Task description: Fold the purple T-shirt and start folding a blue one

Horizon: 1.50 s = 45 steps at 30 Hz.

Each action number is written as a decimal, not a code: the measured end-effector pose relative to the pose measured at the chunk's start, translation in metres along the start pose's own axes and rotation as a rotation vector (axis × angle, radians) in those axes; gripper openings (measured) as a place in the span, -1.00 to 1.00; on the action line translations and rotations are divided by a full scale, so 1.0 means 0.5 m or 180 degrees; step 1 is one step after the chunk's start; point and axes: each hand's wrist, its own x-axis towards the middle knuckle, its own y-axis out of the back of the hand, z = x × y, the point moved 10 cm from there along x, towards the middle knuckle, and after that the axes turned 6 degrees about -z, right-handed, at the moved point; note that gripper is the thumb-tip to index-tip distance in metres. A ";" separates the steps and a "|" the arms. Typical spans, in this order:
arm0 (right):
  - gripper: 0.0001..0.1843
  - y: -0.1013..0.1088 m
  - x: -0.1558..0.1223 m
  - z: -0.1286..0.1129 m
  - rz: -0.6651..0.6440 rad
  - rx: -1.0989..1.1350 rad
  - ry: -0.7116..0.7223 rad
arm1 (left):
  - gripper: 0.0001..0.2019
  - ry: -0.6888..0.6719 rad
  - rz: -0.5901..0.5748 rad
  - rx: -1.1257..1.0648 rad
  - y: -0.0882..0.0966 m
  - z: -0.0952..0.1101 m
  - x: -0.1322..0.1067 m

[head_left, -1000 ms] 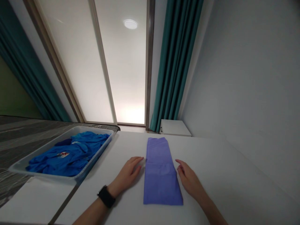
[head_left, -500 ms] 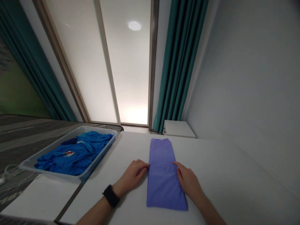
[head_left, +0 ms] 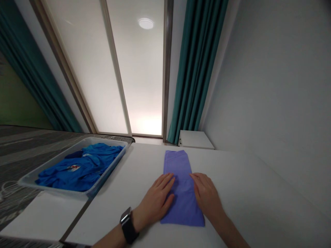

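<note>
A purple cloth [head_left: 183,203], folded into a long narrow strip, lies flat on the white table [head_left: 116,193] in front of me. My left hand [head_left: 157,198], with a black watch [head_left: 128,225] on its wrist, rests open over the cloth's left edge, fingers stretched out. At the right edge of the cloth is my right hand [head_left: 207,193]. Its fingers are extended and its fingertips touch the fabric near the middle. Neither hand is gripping the cloth. What kind of garment or cloth it is I cannot tell.
On the left stands a translucent plastic bin [head_left: 103,183] holding blue clothes [head_left: 77,172]. A low white cabinet [head_left: 196,139] is beyond the table's far edge. A teal curtain [head_left: 198,75] hangs beside the frosted glass door [head_left: 139,75]. The grey wall [head_left: 271,86] bounds the right side.
My left hand has moved right, from the cloth's left edge onto the cloth, and its fingers lie flatter. My right hand stays at the right edge with its fingers slightly shifted.
</note>
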 end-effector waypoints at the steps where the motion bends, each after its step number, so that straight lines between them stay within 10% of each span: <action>1: -0.52 -0.002 -0.004 -0.023 -0.0061 -0.0077 0.0148 | -0.47 -0.0001 -0.0093 0.0060 -0.013 0.011 0.005; 10: -0.41 -0.118 -0.057 -0.053 -0.1196 -0.0271 -0.0104 | -0.42 -0.0067 -0.0518 0.0255 -0.085 0.019 0.012; 30: -0.34 -0.119 -0.059 -0.051 -0.1410 -0.0236 -0.0217 | -0.42 -0.0224 -0.0322 0.0389 -0.096 0.018 0.004; 39: -0.30 -0.101 -0.052 -0.036 -0.1657 0.0478 -0.0207 | -0.34 -0.1045 -0.0680 -0.0146 -0.002 0.028 -0.019; 45: -0.33 -0.032 -0.099 -0.120 -0.1469 0.0495 0.1047 | -0.21 -0.1674 -0.0904 0.0157 0.018 0.067 -0.064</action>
